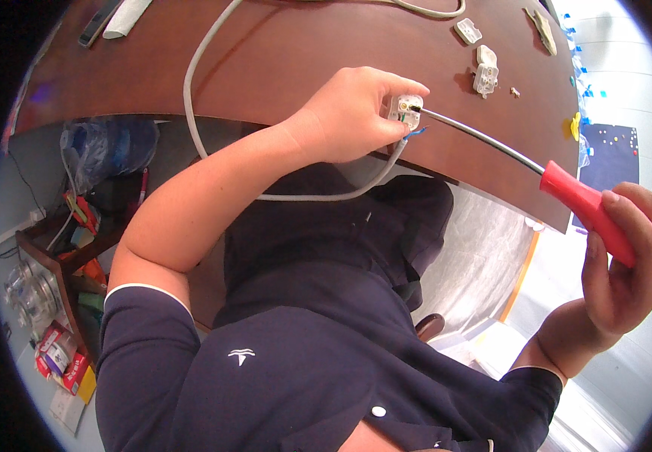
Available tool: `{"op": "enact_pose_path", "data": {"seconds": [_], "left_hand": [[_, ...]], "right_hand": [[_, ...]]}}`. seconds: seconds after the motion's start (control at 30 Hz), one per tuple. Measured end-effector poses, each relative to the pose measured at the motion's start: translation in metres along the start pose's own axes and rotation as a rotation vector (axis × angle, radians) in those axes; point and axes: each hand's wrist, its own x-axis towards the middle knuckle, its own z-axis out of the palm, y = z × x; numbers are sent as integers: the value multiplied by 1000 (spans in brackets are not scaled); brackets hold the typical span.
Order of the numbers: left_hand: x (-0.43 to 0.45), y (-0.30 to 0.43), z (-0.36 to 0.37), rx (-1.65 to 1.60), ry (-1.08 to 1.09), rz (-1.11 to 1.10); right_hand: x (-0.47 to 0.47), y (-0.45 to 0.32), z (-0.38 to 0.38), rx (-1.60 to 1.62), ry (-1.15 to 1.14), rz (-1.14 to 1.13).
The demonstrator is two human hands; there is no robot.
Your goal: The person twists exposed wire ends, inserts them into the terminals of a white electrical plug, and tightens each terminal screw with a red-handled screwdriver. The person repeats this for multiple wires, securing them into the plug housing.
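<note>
Between the thumb and fingers of my left hand (359,113) is an opened white electrical plug (406,112). A grey-white sheathed cable (314,198) comes up to its lower side, with a blue wire (416,133) sticking out and a green one lying inside. My right hand (631,248) is closed around the red handle of a long screwdriver (591,209). The screwdriver's dark tip meets the plug near a brass-coloured terminal; whether it sits in a screw slot cannot be told.
On the brown wooden table (280,68) lie a white plug cover (467,31), another opened plug (485,78), a small metal part (515,92) and a beige strip (541,31). A dark bar-shaped thing (98,24) is at the far left. The cable loops across the tabletop and over its edge.
</note>
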Motion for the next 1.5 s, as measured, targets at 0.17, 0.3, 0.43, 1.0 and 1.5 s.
{"op": "enact_pose_path", "data": {"seconds": [0.17, 0.3, 0.43, 1.0, 1.5], "left_hand": [[-2, 6, -2, 66, -56, -25], [-1, 7, -1, 21, -57, -21], [-1, 5, -1, 69, -48, 11], [-2, 5, -1, 96, -32, 33], [-2, 8, -2, 115, -30, 41]], "right_hand": [[13, -14, -4, -75, -10, -52], [23, -18, -11, -76, -95, -77], [25, -18, -14, -90, -132, -97], [42, 1, -10, -36, -126, -103], [44, -18, -3, -127, -37, -57]]}}
